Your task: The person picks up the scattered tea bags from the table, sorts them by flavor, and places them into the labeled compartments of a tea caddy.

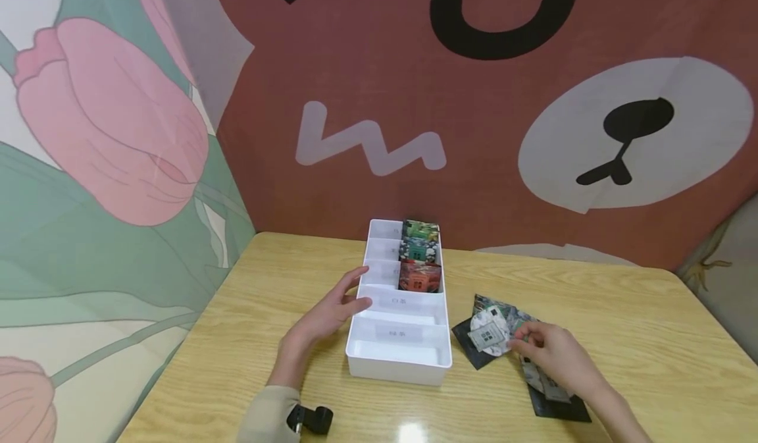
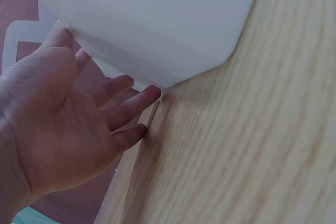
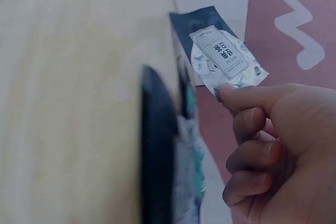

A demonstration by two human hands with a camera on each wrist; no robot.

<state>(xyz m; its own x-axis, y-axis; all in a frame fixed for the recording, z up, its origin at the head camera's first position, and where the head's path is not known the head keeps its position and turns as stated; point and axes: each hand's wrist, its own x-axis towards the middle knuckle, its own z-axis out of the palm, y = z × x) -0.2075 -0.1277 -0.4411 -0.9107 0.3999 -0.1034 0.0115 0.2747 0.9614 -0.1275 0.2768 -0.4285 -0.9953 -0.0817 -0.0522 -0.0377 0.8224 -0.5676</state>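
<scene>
In the head view my left hand [image 1: 331, 311] rests against the left side of a long white divided box [image 1: 397, 374]. Its fingers are spread and loosely bent; in the left wrist view the fingertips [image 2: 152, 93] meet the box's lower edge. My right hand [image 1: 551, 354] pinches the corner of a black-and-white tea sachet [image 3: 220, 51] between thumb and forefinger, its other fingers curled. More dark sachets [image 1: 556, 390] lie under and around that hand on the table. Green, teal and red sachets [image 1: 419, 277] stand in the box's far compartments, at their right side.
The box's two nearest compartments [image 1: 399, 351] show bare white floors and small printed labels. A wood-grain table [image 1: 237, 351] carries everything. A printed cloth backdrop [image 1: 355, 186] rises behind the table's far edge, with a flowered one [image 1: 106, 232] at left.
</scene>
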